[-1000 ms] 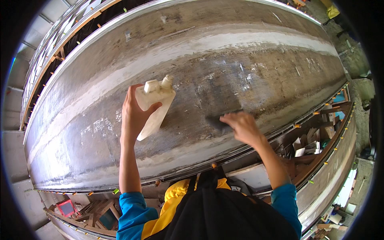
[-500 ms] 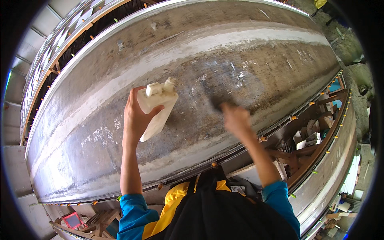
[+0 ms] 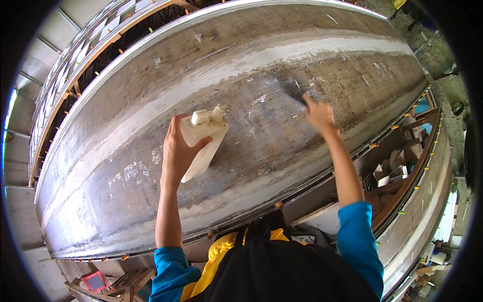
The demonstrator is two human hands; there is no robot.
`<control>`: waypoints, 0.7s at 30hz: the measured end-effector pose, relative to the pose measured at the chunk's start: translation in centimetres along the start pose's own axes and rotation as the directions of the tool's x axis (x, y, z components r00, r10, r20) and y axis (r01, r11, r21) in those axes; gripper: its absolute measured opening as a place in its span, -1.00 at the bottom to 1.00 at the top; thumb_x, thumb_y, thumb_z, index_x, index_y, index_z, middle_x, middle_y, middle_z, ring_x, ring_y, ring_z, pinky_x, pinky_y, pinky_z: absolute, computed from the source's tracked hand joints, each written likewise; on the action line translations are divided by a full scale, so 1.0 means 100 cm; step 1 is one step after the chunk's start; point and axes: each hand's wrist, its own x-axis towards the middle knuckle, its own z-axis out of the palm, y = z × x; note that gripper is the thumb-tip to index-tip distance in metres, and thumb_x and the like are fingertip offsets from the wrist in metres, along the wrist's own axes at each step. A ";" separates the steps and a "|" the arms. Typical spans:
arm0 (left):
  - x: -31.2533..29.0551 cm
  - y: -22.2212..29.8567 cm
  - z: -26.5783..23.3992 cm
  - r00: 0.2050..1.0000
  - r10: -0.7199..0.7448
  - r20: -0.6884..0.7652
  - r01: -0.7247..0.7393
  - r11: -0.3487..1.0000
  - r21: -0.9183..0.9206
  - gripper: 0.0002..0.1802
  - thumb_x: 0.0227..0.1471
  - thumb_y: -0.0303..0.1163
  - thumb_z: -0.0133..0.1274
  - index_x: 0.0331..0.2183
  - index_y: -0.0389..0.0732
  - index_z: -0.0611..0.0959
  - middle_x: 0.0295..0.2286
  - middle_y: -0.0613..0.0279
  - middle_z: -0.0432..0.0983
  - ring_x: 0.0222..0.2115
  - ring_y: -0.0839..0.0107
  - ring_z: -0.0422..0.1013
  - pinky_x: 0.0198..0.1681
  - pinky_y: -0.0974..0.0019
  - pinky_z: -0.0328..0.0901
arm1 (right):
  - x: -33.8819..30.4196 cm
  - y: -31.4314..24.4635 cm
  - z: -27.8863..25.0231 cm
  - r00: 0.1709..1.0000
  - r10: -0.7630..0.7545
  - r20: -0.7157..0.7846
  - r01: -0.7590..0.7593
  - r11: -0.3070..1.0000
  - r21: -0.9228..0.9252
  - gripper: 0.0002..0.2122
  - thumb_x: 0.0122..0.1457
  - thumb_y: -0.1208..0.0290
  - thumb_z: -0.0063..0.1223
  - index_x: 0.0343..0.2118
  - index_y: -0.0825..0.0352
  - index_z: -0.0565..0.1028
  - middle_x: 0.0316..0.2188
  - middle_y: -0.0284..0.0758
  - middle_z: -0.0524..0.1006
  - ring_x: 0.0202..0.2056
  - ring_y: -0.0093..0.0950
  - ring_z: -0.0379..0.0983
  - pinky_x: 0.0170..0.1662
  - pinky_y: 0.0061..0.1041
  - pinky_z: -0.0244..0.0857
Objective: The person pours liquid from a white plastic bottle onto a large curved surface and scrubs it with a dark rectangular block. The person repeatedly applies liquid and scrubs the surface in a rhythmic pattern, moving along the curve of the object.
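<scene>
Over there, the left grip (image 3: 182, 148) wraps, thumb spread, around a cloudy-white, flat-sided plastic jug (image 3: 210, 144), while the right grip (image 3: 321, 117), closed on a blurred dark-grey pad (image 3: 296, 94) just ahead of it, has swept farther out over the brown-grey stained panel (image 3: 261, 151), apparently rubbing fresh ground.

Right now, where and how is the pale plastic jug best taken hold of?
Probably by its upper body, from the left edge, as the left hand does, thumb across the broad face. The pale plastic jug looks flat enough to span there, and that side stays clear of the neck at its upper right.
</scene>
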 end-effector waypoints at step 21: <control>-0.006 -0.004 -0.038 0.999 -0.036 0.005 0.036 0.999 0.022 -0.27 -0.36 -0.18 0.34 -0.12 -0.15 0.37 -0.23 0.04 0.44 -0.20 0.10 0.39 -0.16 0.12 0.28 | -0.144 -0.147 0.029 0.641 -0.662 -0.388 0.756 0.631 0.174 -0.72 -0.11 0.57 0.10 -0.28 0.21 0.41 -0.61 -0.35 0.48 -0.54 -0.41 0.46 -0.39 -0.39 0.29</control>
